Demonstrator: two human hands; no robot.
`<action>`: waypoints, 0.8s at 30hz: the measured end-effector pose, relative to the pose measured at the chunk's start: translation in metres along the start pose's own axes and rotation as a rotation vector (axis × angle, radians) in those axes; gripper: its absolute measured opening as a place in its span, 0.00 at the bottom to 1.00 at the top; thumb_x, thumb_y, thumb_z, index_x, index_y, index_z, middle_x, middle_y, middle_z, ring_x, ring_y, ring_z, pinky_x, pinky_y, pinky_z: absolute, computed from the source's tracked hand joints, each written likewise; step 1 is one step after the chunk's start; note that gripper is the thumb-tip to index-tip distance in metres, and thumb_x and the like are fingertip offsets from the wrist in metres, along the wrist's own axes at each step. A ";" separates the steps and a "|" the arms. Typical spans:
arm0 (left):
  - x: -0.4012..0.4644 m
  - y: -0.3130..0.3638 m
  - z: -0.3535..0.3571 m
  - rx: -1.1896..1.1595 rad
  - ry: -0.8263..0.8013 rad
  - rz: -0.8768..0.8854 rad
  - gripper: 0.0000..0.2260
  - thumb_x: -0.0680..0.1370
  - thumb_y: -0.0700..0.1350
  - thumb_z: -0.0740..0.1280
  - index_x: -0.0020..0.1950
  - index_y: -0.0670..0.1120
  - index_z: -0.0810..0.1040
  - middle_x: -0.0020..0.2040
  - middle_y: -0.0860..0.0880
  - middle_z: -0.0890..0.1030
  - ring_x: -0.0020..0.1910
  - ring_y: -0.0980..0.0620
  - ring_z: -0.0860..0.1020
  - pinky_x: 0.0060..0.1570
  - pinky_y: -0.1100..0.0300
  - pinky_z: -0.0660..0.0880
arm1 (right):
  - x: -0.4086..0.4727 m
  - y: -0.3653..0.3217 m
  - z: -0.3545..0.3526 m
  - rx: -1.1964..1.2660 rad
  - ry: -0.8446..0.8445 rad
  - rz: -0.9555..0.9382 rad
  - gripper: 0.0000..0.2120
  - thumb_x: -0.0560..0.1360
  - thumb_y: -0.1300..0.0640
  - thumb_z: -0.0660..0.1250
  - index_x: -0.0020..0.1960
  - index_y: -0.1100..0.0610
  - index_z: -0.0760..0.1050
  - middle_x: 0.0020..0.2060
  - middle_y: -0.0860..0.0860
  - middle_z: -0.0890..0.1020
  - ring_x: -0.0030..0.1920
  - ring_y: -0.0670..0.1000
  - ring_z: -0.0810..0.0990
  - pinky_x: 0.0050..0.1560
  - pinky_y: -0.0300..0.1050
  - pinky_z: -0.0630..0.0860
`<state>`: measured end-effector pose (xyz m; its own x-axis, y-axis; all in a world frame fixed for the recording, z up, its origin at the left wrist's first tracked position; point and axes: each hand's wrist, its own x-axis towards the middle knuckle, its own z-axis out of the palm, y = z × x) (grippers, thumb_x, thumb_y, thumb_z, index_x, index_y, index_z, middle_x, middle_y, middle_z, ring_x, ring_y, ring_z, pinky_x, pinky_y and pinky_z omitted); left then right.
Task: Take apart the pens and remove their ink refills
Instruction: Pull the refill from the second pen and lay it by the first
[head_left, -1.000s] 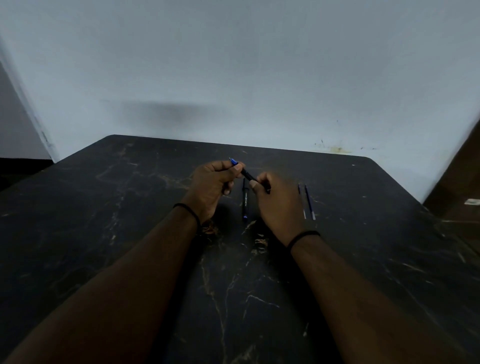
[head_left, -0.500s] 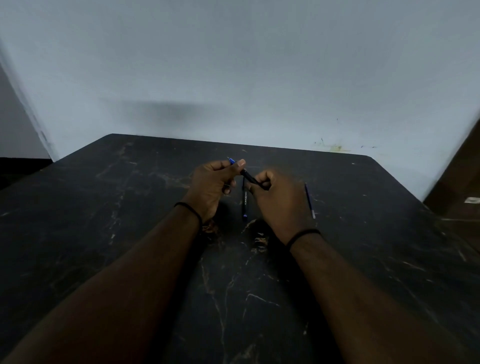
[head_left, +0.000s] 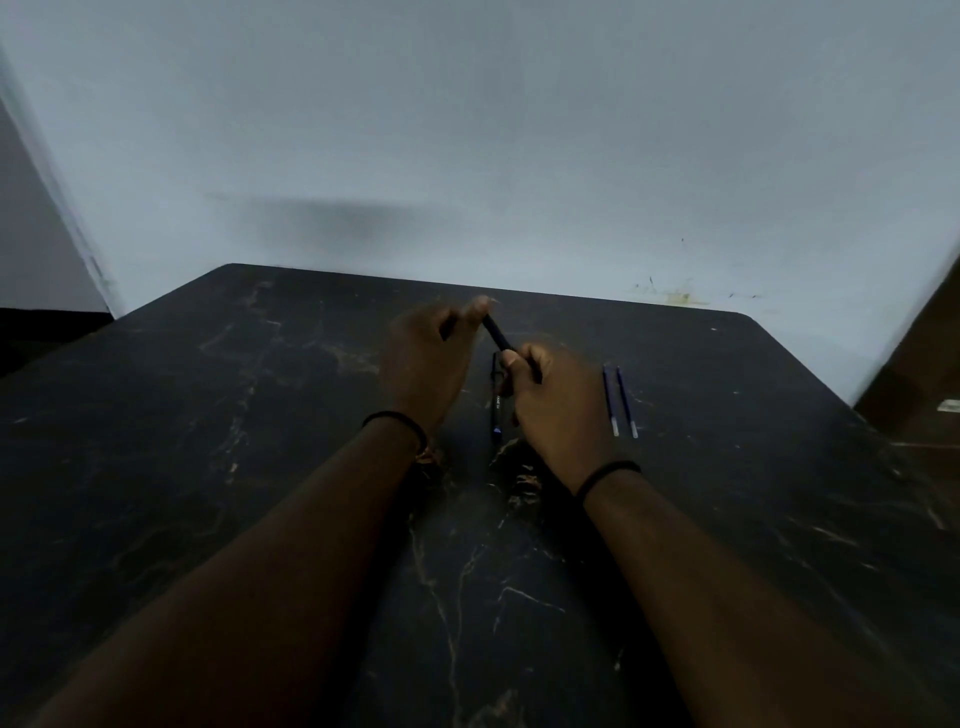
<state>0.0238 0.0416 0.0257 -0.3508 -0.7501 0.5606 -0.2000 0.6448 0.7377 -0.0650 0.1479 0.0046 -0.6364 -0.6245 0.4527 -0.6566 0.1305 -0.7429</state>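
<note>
Both hands hold one dark pen (head_left: 497, 334) above the middle of the black marble table (head_left: 208, 441). My left hand (head_left: 431, 364) pinches its far upper end, and the blue tip is hidden under the fingers. My right hand (head_left: 556, 405) grips the near lower end. A second dark pen (head_left: 496, 410) with a blue end lies on the table between my hands, pointing toward me. Two thin blue ink refills (head_left: 619, 400) lie side by side just right of my right hand.
A pale wall (head_left: 467, 156) rises right behind the table's far edge. The table's right edge falls away to a brown floor (head_left: 924, 374). Black bands sit on both wrists.
My left hand has slid up over the pen's far end and now covers the blue tip. It is blurred with motion. My right hand shifted slightly left, uncovering both refills.
</note>
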 end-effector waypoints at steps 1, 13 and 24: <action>0.001 -0.001 -0.002 0.123 0.066 0.004 0.25 0.81 0.60 0.59 0.31 0.44 0.70 0.28 0.49 0.68 0.26 0.54 0.66 0.28 0.59 0.62 | 0.000 0.001 0.000 -0.032 0.011 0.001 0.14 0.81 0.48 0.61 0.40 0.51 0.76 0.32 0.49 0.81 0.32 0.50 0.80 0.38 0.54 0.80; 0.006 -0.011 -0.022 0.911 -0.337 -0.179 0.18 0.80 0.54 0.62 0.65 0.45 0.77 0.63 0.42 0.79 0.61 0.40 0.77 0.57 0.48 0.74 | 0.002 0.005 -0.004 -0.126 0.054 -0.020 0.13 0.81 0.46 0.60 0.44 0.52 0.77 0.36 0.48 0.82 0.38 0.48 0.79 0.43 0.52 0.79; 0.012 -0.020 0.003 0.117 -0.172 -0.185 0.09 0.82 0.42 0.61 0.60 0.44 0.75 0.51 0.44 0.81 0.47 0.47 0.79 0.46 0.52 0.77 | 0.003 0.005 -0.004 -0.152 0.027 -0.024 0.14 0.81 0.47 0.61 0.41 0.52 0.76 0.34 0.49 0.80 0.37 0.50 0.78 0.41 0.51 0.77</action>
<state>0.0211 0.0201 0.0172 -0.4471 -0.8270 0.3408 -0.3760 0.5194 0.7673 -0.0717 0.1504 0.0042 -0.6289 -0.6085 0.4840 -0.7241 0.2317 -0.6496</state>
